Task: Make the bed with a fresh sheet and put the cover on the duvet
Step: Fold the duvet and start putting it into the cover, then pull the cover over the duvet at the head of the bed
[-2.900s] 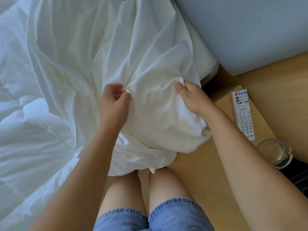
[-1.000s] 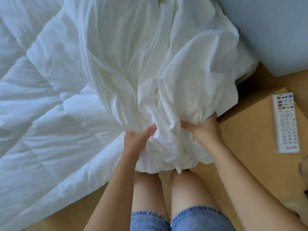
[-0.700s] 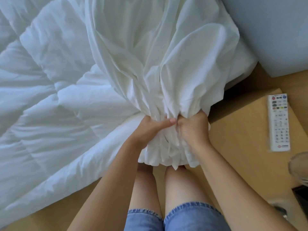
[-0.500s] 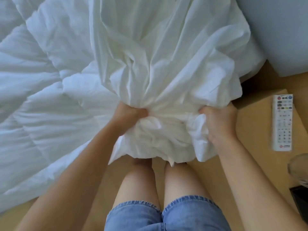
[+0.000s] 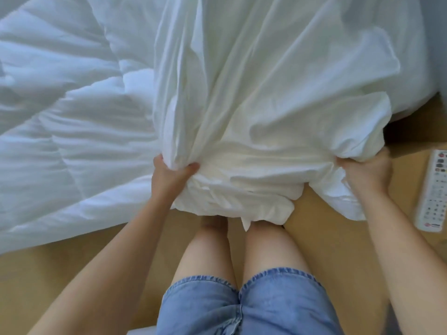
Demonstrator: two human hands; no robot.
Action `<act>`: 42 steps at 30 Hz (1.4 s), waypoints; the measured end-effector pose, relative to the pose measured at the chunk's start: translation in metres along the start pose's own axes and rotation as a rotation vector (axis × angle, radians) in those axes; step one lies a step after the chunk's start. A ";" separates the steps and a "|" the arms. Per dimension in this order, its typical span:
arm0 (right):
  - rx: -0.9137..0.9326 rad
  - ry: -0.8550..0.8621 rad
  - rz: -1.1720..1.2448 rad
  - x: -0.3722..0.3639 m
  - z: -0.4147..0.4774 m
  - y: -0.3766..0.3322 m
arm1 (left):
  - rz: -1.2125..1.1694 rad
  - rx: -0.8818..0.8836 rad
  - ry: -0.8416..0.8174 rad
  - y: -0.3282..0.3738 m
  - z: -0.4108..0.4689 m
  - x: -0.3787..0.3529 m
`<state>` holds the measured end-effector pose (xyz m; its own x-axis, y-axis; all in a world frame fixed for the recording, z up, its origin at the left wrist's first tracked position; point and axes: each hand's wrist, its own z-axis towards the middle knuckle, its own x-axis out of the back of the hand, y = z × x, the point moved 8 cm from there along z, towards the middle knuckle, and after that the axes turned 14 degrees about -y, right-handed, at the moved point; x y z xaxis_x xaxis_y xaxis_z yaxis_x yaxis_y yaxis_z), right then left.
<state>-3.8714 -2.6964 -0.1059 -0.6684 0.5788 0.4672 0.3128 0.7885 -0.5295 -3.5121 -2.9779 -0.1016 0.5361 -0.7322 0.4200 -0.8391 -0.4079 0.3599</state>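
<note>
Gripping the duvet cover (image 5: pixel 266 93) by its bunched edge, head view.
My left hand (image 5: pixel 169 176) and right hand (image 5: pixel 365 176) each clench fabric; the quilted duvet (image 5: pixel 72 122) lies to the left. I'd pull evenly, hands wide, so it spreads straight.

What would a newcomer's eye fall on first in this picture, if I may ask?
The big bunched white cover fills the middle, gripped at its near edge by the left hand and the right hand, which are set wide apart. To its left spreads the quilted duvet. A white remote control lies on the wooden surface at the far right edge.
</note>
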 end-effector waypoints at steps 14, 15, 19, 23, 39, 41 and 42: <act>0.525 -0.808 -1.185 -0.240 -0.232 -0.032 | 0.096 0.099 -0.447 -0.214 -0.128 0.028; 0.598 -0.895 -1.238 -0.269 -0.265 -0.027 | 0.071 0.097 -0.391 -0.243 -0.139 0.045; 0.731 -1.068 -1.456 -0.372 -0.381 0.005 | -0.071 0.135 -0.172 -0.367 -0.194 0.116; 0.790 -1.119 -1.686 -0.467 -0.478 0.033 | -0.331 0.214 -0.038 -0.490 -0.259 0.173; 0.947 -1.382 -2.056 -0.839 -0.732 0.047 | -0.729 0.342 -0.059 -0.753 -0.239 0.361; 0.953 -1.363 -2.076 -0.896 -0.765 0.028 | -0.683 0.384 -0.077 -0.782 -0.233 0.414; 0.971 -1.346 -2.070 -0.925 -0.783 0.018 | -0.673 0.396 -0.070 -0.797 -0.231 0.442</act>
<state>-2.7195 -3.0553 0.0069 0.4001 -0.8673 0.2962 -0.7544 -0.4952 -0.4309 -2.5849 -2.8509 -0.0102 0.9449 -0.2859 0.1591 -0.3134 -0.9306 0.1890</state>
